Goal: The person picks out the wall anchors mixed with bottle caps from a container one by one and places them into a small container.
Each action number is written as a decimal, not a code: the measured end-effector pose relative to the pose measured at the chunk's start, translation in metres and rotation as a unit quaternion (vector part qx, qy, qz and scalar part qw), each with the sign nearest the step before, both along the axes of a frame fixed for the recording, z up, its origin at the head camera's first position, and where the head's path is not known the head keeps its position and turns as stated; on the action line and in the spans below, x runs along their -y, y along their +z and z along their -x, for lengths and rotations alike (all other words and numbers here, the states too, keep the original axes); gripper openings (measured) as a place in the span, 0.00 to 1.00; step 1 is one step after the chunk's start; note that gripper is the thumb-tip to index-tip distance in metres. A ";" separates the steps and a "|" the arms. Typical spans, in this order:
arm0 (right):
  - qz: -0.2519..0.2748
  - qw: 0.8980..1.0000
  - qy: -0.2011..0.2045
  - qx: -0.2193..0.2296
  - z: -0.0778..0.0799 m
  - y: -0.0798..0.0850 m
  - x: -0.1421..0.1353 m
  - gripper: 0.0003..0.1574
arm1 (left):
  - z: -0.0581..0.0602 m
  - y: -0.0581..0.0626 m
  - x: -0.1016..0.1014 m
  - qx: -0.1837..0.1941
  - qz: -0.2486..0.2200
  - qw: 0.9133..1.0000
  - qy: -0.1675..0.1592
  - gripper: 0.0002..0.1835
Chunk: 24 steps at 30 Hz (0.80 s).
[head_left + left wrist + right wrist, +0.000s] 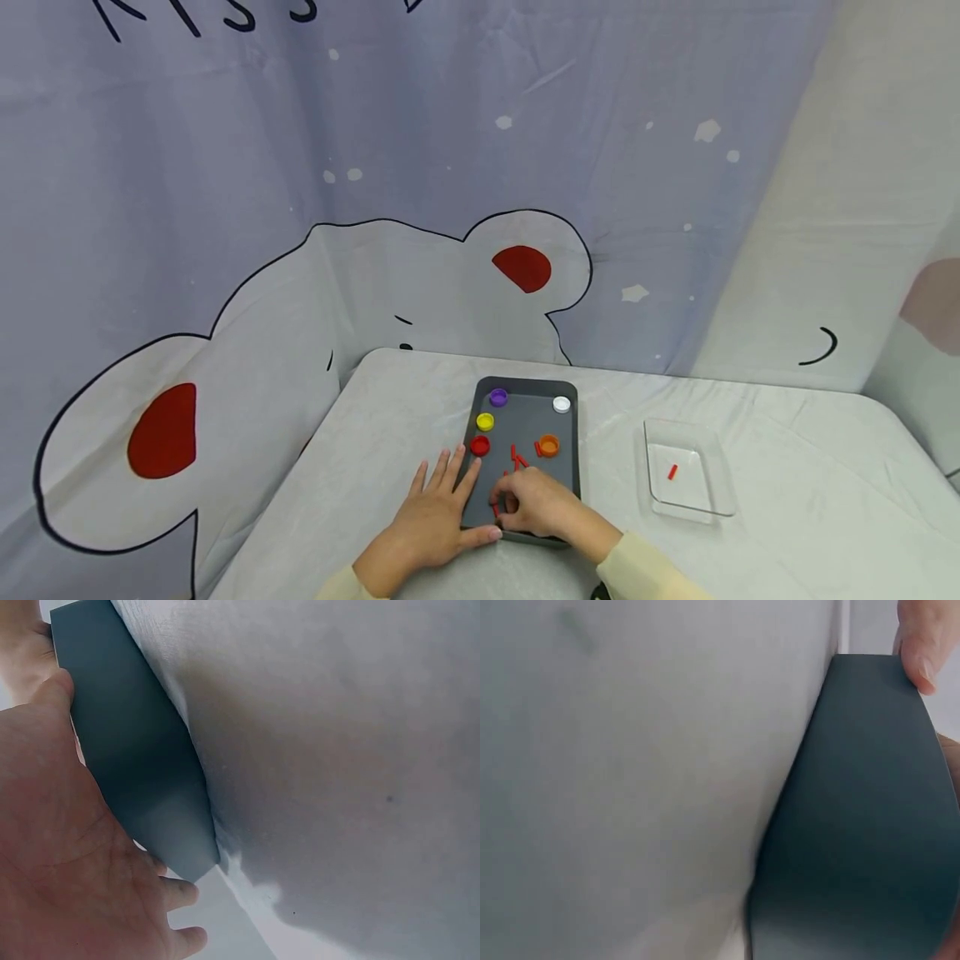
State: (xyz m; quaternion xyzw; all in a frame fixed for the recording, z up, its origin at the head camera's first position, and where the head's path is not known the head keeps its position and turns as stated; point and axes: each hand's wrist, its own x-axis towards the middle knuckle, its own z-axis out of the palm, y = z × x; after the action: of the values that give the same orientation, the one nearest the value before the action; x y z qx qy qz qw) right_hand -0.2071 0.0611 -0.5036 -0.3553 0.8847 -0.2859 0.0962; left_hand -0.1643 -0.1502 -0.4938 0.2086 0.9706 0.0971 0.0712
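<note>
My left hand [431, 518] lies with spread, straight fingers over the left rim of a dark grey tray [528, 421], its thumb at the near edge. In the left wrist view, the left palm [67, 840] is against the tray's outer wall [139, 742]. Inside the tray's near end my right hand [536, 502] has curled fingers and pinches a small red stick [496, 510], partly hidden by the fingertips. Several more red sticks [513, 452] lie scattered just beyond this hand. One leans by an orange round cap [550, 446].
Red [480, 446], yellow [485, 422] and purple caps [498, 397] line the tray's left side; a white cap [561, 404] sits at its far right. A clear plastic box [708, 492] holding one red stick [672, 472] stands to the right on the white-covered table [600, 400].
</note>
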 end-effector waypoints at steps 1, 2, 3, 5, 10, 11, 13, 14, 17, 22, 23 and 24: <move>0.005 1.000 -0.002 0.001 0.000 0.001 -0.002 0.11 | 0.000 0.000 0.000 0.000 -0.001 1.000 0.000 0.55; 0.010 1.000 -0.003 0.001 0.000 0.001 -0.003 0.11 | -0.001 0.001 0.000 0.001 -0.001 1.000 0.000 0.55; 0.018 1.000 -0.005 0.000 0.000 0.003 -0.005 0.11 | -0.001 0.001 0.000 0.002 0.000 1.000 0.001 0.55; 0.038 0.999 -0.009 -0.001 0.000 0.005 -0.010 0.12 | -0.002 0.001 -0.001 0.002 0.002 1.000 0.002 0.55; 0.085 0.996 -0.022 -0.010 0.000 0.013 -0.022 0.12 | -0.002 0.001 -0.001 0.008 0.007 1.000 0.007 0.55; 0.093 0.995 -0.025 -0.013 -0.001 0.014 -0.024 0.12 | -0.002 0.001 -0.001 0.009 0.005 1.000 0.007 0.55; 0.109 0.993 -0.032 -0.016 -0.001 0.018 -0.030 0.12 | -0.001 0.001 -0.001 0.009 -0.002 1.000 0.006 0.55; 0.114 0.993 -0.035 -0.019 -0.002 0.020 -0.033 0.12 | -0.001 0.001 -0.001 0.009 -0.004 1.000 0.005 0.55; 0.129 0.990 -0.047 -0.023 -0.002 0.025 -0.041 0.13 | 0.000 0.000 -0.001 0.011 -0.011 1.000 0.004 0.54; 0.146 0.986 -0.068 -0.029 -0.002 0.031 -0.053 0.14 | 0.002 -0.001 -0.001 0.015 -0.008 1.000 0.014 0.51; 0.150 0.986 -0.072 -0.030 -0.002 0.032 -0.056 0.14 | 0.002 -0.001 -0.001 0.015 -0.008 1.000 0.016 0.51; 0.155 0.985 -0.075 -0.030 -0.001 0.033 -0.058 0.14 | 0.002 -0.002 -0.001 0.014 -0.011 1.000 0.017 0.51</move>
State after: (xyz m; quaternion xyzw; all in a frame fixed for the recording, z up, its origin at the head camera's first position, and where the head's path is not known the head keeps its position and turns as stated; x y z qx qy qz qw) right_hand -0.2056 0.1190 -0.4708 -0.3067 0.8565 -0.4152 -0.0080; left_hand -0.1665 -0.1488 -0.4953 0.1917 0.9717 0.1118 0.0805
